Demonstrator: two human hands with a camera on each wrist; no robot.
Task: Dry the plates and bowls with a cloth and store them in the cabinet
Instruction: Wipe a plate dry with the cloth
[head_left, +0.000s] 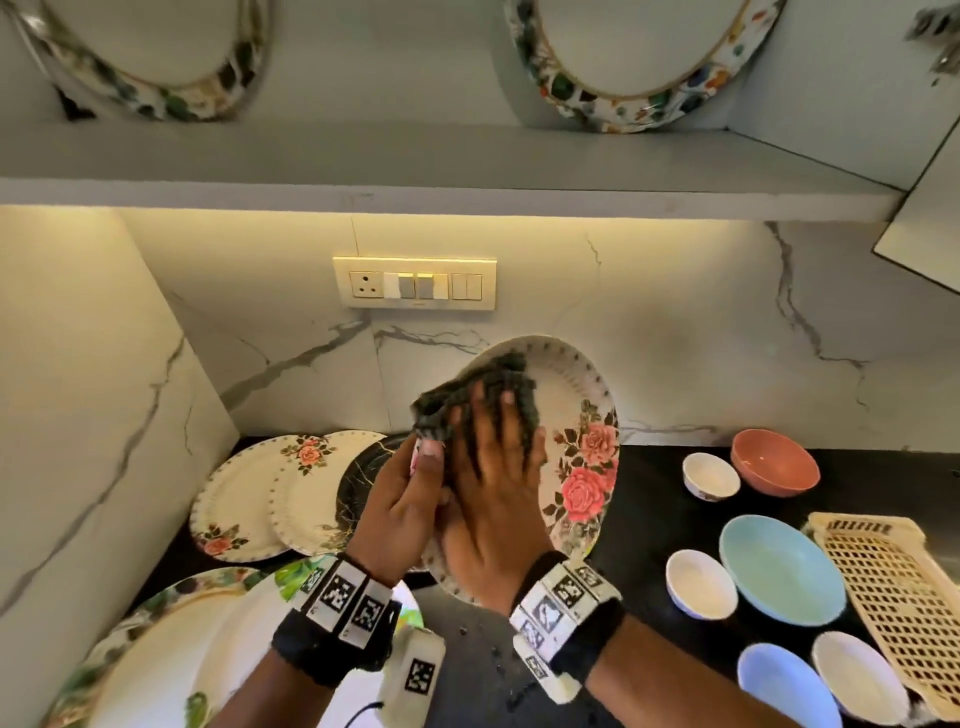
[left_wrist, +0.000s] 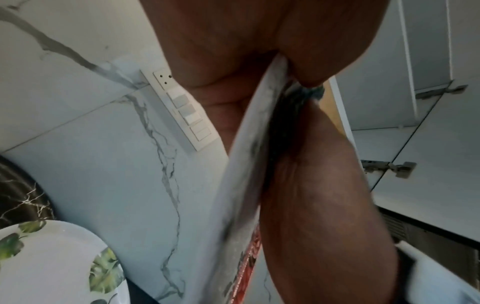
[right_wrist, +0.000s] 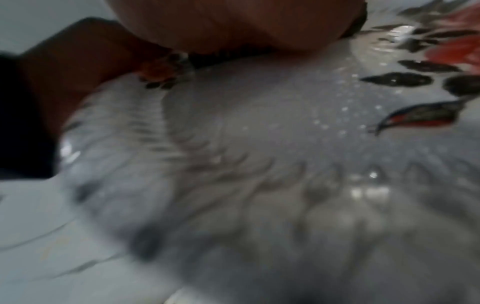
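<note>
A: Entry, plate in hand. Your left hand (head_left: 402, 499) grips the left rim of the white oval plate with pink roses (head_left: 582, 457), thumb on the front face and fingers curled behind. The plate is held tilted up on edge above the black tabletop (head_left: 639, 519), clear of it.

B: And the right?

A: Your right hand (head_left: 493, 499) lies flat on the plate's face, fingers straight and slightly spread, pressing the dark grey textured cloth (head_left: 478, 389) against it. The cloth bunches out above the fingertips. The right wrist view is blurred; it shows droplets on the plate's face beside the rose print.

B: Remaining items?

A: Left, leaning at the marble wall: two white rose-print plates (head_left: 244, 499), overlapping, and a black marbled plate (head_left: 358, 478) partly hidden behind your left hand. A large white plate with green leaf rim (head_left: 171, 649) lies at lower left. Right side of the tabletop: terracotta bowl (head_left: 774, 462), small white bowl (head_left: 710, 475), pale blue bowl (head_left: 784, 566), another small white bowl (head_left: 701, 582), a periwinkle bowl (head_left: 779, 680) and a white bowl (head_left: 852, 675) touching it. A cream plastic lattice tray (head_left: 893, 587) lies at the far right.

B: Shelf?

A: Two floral-rimmed plates (head_left: 639, 62) stand on edge on the grey shelf (head_left: 415, 171) above.
</note>
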